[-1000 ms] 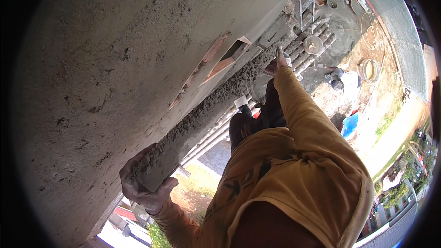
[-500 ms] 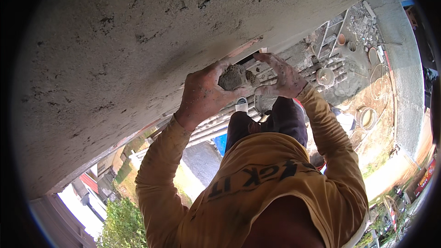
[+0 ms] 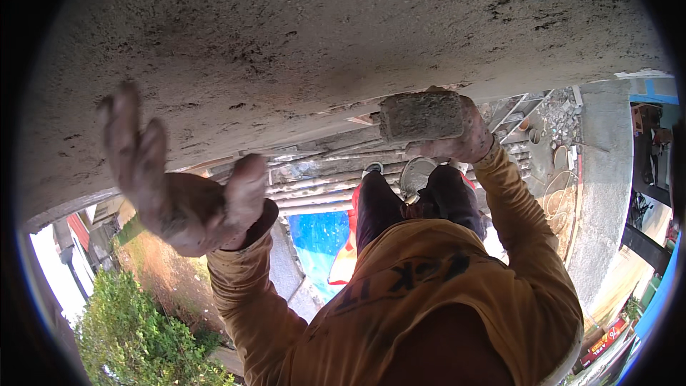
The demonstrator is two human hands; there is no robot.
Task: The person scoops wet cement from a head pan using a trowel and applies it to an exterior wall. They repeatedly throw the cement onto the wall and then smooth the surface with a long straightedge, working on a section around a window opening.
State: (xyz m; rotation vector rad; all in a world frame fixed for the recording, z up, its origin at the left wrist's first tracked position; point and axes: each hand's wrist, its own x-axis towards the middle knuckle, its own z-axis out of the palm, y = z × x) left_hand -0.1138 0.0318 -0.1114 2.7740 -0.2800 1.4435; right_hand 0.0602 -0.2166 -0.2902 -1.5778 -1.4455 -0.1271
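A rough grey rectangular block (image 3: 420, 116), caked with mortar, is in my right hand (image 3: 474, 136). It sits close by the lower part of the rendered wall (image 3: 343, 36); whether it touches the wall I cannot tell. The frames do not show if it is a sponge or something harder. My left hand (image 3: 187, 200) is raised off to the left, empty, with its fingers apart and slightly blurred. Behind those fingers lies the wall's grey, pitted surface. Both hands are smeared with mortar.
Poles or planks (image 3: 321, 189) lie side by side below, around my feet. A round bucket (image 3: 416, 175) stands near my legs, with a blue sheet (image 3: 314, 236) to the left. A ladder (image 3: 518, 114) and rubble (image 3: 561, 118) are at the right. A bush (image 3: 143, 329) grows lower left.
Both hands were together around the block. My left hand has let go and swung out to the left, while my right hand keeps the block. The view has turned.
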